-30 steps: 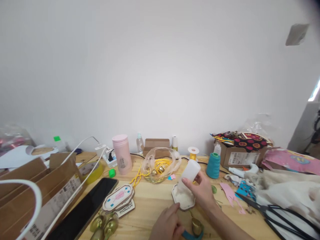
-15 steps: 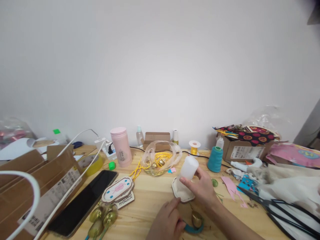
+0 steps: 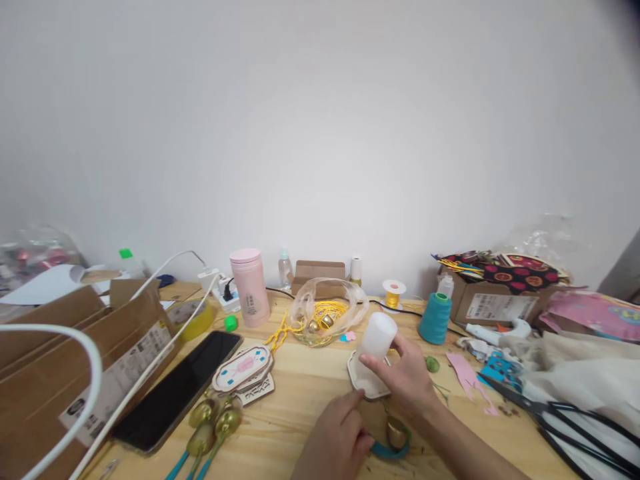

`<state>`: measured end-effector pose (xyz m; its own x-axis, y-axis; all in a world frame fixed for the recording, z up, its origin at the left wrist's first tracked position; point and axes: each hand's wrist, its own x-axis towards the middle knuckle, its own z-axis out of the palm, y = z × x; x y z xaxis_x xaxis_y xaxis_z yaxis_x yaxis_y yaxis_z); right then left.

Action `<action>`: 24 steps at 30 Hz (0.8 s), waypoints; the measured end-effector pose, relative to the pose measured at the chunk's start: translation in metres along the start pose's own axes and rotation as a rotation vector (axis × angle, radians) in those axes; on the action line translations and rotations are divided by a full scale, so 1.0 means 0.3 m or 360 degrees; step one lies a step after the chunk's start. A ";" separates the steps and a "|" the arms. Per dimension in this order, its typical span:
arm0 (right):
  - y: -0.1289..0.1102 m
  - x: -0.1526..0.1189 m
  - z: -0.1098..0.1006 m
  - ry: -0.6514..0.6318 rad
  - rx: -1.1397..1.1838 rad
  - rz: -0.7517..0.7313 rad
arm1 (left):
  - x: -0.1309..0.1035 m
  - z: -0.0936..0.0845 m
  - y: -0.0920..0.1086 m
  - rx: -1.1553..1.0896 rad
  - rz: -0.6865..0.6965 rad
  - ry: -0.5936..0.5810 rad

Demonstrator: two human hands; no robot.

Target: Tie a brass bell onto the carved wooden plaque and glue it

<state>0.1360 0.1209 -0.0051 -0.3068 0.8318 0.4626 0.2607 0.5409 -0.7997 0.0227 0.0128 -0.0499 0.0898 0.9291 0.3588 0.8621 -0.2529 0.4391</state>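
My right hand (image 3: 407, 370) is closed around a white cylindrical bottle (image 3: 379, 333). The bottle leans over a pale plaque with a scalloped edge (image 3: 356, 377), and its lower end is hidden behind my fingers. Against the plaque's near edge rests the index fingertip of my left hand (image 3: 340, 427), the other fingers curled in. By those curled fingers a teal tassel (image 3: 390, 452) loops round to a brass bell (image 3: 397, 432). Whether the left fingers also grip the tassel is not visible.
Decorated plaques (image 3: 243, 370), brass bells with teal tassels (image 3: 203, 437) and a phone (image 3: 177, 393) lie to the left. A pink tumbler (image 3: 250, 290), a plastic bag of yellow cord (image 3: 327, 313) and a teal thread cone (image 3: 435, 320) stand behind. Black scissors (image 3: 565, 413) lie right.
The view has shifted slightly, so the things on the table appear a little further right. Both hands keep nearly the same pose over the plaque, the bottle still in my right hand.
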 end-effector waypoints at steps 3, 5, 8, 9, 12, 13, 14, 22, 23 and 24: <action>-0.001 -0.001 0.001 0.0029 -0.0016 -0.0019 | -0.002 -0.002 0.003 -0.0055 -0.0012 0.0020; -0.006 -0.002 -0.002 0.0033 -0.0020 -0.0026 | -0.004 -0.004 0.005 -0.0074 -0.0026 0.0022; -0.017 -0.001 -0.007 0.0032 -0.0018 -0.0015 | -0.004 -0.008 0.011 -0.0062 -0.0048 0.0007; -0.020 -0.001 -0.008 0.0031 -0.0009 -0.0011 | -0.004 -0.010 0.012 -0.0061 -0.0051 0.0006; -0.021 -0.002 -0.009 0.0022 0.0007 -0.0009 | -0.002 -0.013 0.017 -0.0062 -0.0049 0.0006; -0.019 -0.002 -0.009 0.0018 -0.0001 -0.0014 | -0.002 -0.014 0.018 -0.0057 -0.0046 0.0000; -0.016 -0.002 -0.009 0.0019 -0.0016 -0.0023 | -0.002 -0.015 0.019 -0.0047 -0.0045 -0.0006; -0.005 0.002 -0.009 0.0040 -0.0049 -0.0056 | -0.001 -0.020 0.023 -0.0073 -0.0061 -0.0006; -0.006 0.003 -0.009 0.0050 -0.0049 -0.0051 | 0.000 -0.020 0.022 -0.0088 -0.0060 0.0004; -0.006 0.003 -0.010 0.0054 -0.0048 -0.0046 | 0.000 -0.020 0.022 -0.0101 -0.0057 0.0007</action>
<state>0.1379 0.1210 -0.0021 -0.2837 0.8192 0.4985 0.2796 0.5679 -0.7741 0.0254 0.0094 -0.0420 0.0571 0.9367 0.3453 0.8313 -0.2361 0.5031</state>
